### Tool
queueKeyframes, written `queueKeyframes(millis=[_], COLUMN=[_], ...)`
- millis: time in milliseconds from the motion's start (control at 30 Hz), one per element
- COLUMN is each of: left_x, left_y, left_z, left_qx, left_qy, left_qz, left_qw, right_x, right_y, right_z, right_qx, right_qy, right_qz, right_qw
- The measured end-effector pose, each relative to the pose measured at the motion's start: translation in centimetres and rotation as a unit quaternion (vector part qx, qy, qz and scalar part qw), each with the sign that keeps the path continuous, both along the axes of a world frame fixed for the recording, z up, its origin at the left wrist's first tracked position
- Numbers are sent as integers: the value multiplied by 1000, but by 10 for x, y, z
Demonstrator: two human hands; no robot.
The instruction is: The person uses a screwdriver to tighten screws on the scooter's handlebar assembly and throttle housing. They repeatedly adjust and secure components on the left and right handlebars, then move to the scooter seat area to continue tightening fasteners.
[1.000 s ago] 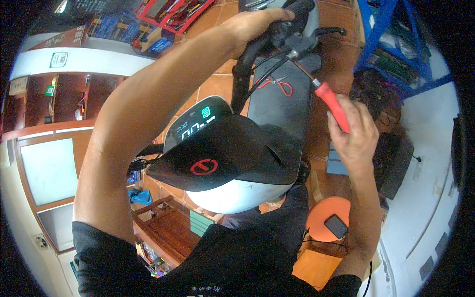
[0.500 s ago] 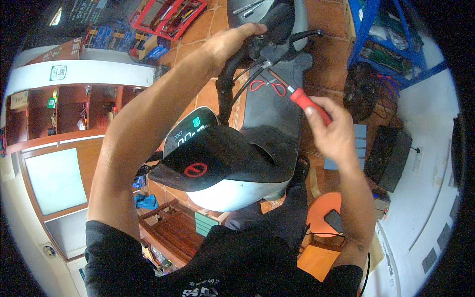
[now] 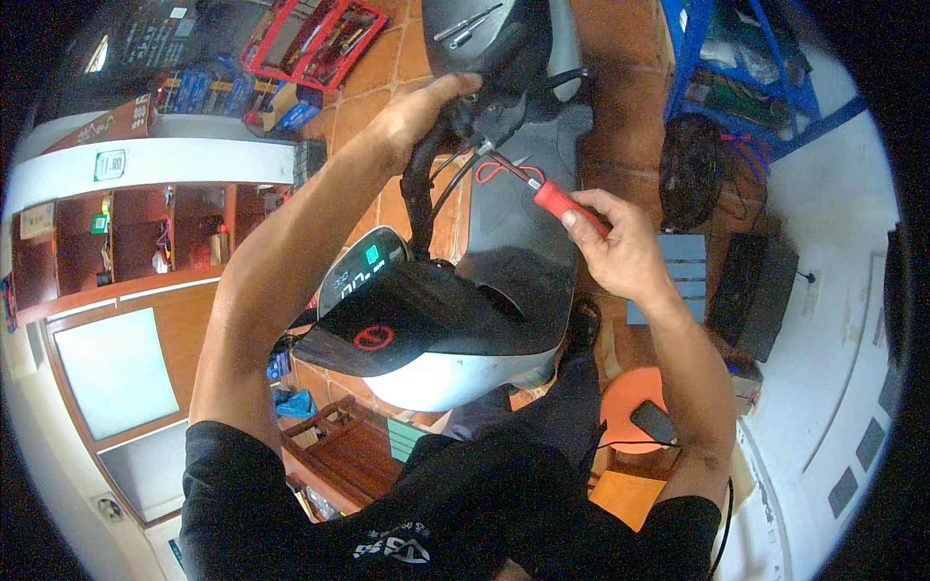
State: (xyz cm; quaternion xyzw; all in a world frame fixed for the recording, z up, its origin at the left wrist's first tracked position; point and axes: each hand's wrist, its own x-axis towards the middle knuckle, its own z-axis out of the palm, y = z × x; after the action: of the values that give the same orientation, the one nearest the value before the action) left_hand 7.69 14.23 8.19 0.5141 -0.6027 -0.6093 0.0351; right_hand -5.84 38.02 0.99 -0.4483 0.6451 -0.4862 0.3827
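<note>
My left hand (image 3: 418,118) is closed around the black handlebar (image 3: 463,118) of an electric scooter, its thumb stretched along the top. In my right hand (image 3: 620,244) is a screwdriver (image 3: 570,205) with a red handle, pointing up and left. Its tip meets the metal fitting (image 3: 483,148) below the brake lever, where black cables come out; exact contact is too small to tell. Behind the shaft, red-handled scissors (image 3: 494,172) lie on the dark footboard (image 3: 518,223), partly hidden. Nearer me is the scooter's lit display (image 3: 360,276) on its black front cover (image 3: 417,320).
Slim metal tools (image 3: 465,29) rest on the scooter's seat. A red tool case (image 3: 315,44) stands on the tiled floor at far left. A blue rack (image 3: 741,77) is far right. An orange stool (image 3: 630,397) holding a phone (image 3: 654,423) is near my right arm.
The whole view has shifted slightly, carrying scooter and hands a little left. The screwdriver remains at the same fitting and now covers more of the scissors. Both hands keep their holds.
</note>
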Motion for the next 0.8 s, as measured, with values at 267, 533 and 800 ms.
queueKeyframes(millis=[267, 533, 800], left_x=[6, 6, 1], left_y=[-11, -8, 0], left_z=[-6, -3, 0], left_qx=[17, 5, 16], left_qy=[11, 0, 31], left_qz=[-42, -37, 22], left_qw=[999, 999, 999], right_x=[7, -10, -2], right_y=[3, -6, -4], right_z=[-1, -5, -3], right_qx=[-98, -54, -63], right_qy=[278, 7, 127], right_qz=[-41, 38, 14], right_qw=[955, 998, 990])
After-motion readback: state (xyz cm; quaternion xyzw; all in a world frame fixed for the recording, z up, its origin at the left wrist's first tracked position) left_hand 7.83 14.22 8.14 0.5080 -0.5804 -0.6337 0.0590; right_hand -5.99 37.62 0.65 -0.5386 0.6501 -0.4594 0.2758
